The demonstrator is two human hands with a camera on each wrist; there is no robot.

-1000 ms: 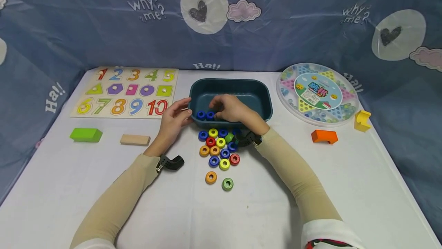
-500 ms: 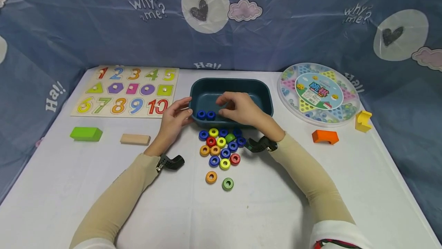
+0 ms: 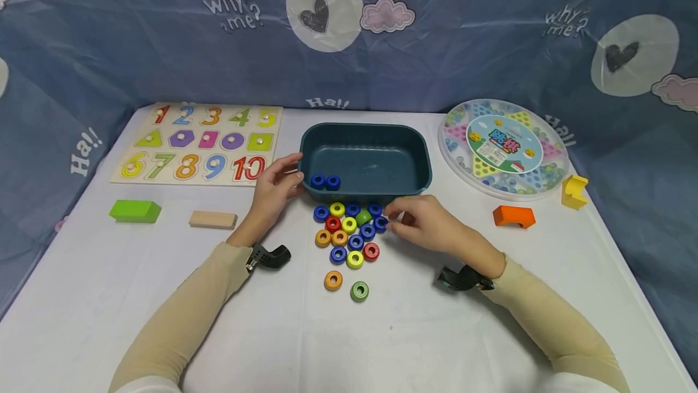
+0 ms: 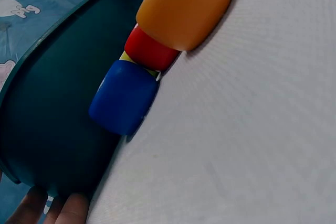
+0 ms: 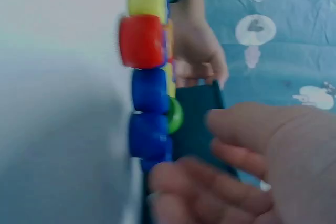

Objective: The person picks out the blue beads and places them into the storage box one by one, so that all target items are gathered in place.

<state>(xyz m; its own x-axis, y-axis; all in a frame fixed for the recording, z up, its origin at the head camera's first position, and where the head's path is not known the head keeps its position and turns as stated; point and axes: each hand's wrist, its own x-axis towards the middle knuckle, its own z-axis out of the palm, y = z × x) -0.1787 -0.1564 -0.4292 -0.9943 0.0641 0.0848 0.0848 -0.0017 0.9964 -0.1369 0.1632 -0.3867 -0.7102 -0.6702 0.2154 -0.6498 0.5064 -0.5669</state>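
Two blue ring beads [image 3: 332, 182] lie in the front left corner of a dark teal tub [image 3: 382, 129]. My left hand [image 3: 276, 190] touches the tub's left end from outside; in the left wrist view its fingertips [image 4: 73, 211] rest against the wall. In front of the tub lies a cluster of ring beads in blue, yellow, red, orange and green. My right hand [image 3: 428, 223] is at the cluster's right side, thumb and fingers parted, close to a blue bead [image 3: 380, 224]. In the right wrist view that hand [image 5: 236, 166] is blurred and holds nothing visible.
Left stands a number puzzle board [image 3: 199, 145], with a green block [image 3: 135, 211] and a plain wooden block [image 3: 213, 220] before it. Right are a round marble game box [image 3: 501, 148], an orange block [image 3: 514, 216] and a yellow block [image 3: 574, 192]. A printed blue cloth [image 3: 163, 29] hangs behind.
My right hand has left the tub's inside and moved right and nearer, down beside the bead cluster. The left hand stays at the tub's end. Both beads in the tub remain in place.
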